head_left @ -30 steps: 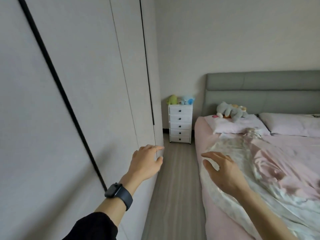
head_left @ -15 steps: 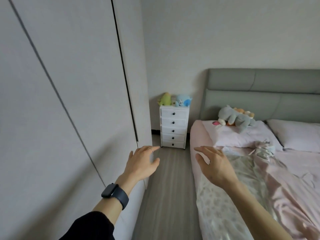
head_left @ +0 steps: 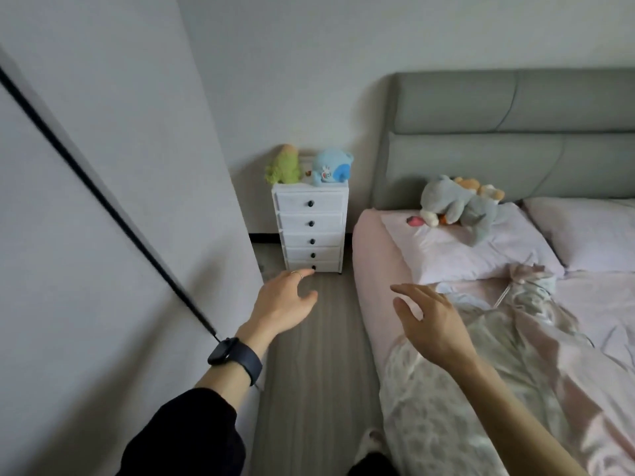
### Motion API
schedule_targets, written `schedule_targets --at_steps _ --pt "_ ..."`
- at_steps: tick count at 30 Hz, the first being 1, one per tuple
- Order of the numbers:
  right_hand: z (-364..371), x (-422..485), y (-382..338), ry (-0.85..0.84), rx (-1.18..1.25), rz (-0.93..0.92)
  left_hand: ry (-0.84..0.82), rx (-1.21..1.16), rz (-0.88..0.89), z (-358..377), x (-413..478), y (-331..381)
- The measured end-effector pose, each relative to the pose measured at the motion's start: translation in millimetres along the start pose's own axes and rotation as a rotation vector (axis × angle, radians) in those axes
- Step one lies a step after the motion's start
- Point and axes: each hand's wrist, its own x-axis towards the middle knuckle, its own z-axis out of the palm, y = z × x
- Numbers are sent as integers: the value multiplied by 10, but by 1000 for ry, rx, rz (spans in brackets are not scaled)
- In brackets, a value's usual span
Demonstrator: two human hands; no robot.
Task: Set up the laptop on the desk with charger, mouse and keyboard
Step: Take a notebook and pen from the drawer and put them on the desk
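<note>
Both empty, loosely spread, the left hand (head_left: pixel 283 304) and right hand (head_left: pixel 431 322) hovered mid-frame; no laptop or desk appeared, so setup looked unstarted.

Single head-worn wide-angle view, looking forward and down along the floor (head_left: pixel 309 372) between wardrobe (head_left: pixel 103 235) and bed (head_left: pixel 515 304), drawer unit (head_left: pixel 311 231) farther ahead

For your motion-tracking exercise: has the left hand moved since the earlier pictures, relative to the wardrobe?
Yes. The left hand has moved forward past the wardrobe edge toward the white drawer unit, fingertips now near its bottom drawer.
</note>
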Motion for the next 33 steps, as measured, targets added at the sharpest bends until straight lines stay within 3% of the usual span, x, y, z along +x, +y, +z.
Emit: schedule_targets --at_steps 14,22,27,33 --pt "765 2970 546 -295 -21 65 -83 -133 -236 152 2781 -335" --pt "1215 4507 580 -552 -104 59 -125 -490 -506 300 4109 -614" --pt "1655 5337 667 -599 -184 100 -82 -738 -671 426 4905 -870" --pt "2227 6378 721 -657 -253 169 -132 -873 -801 446 5851 -1202"
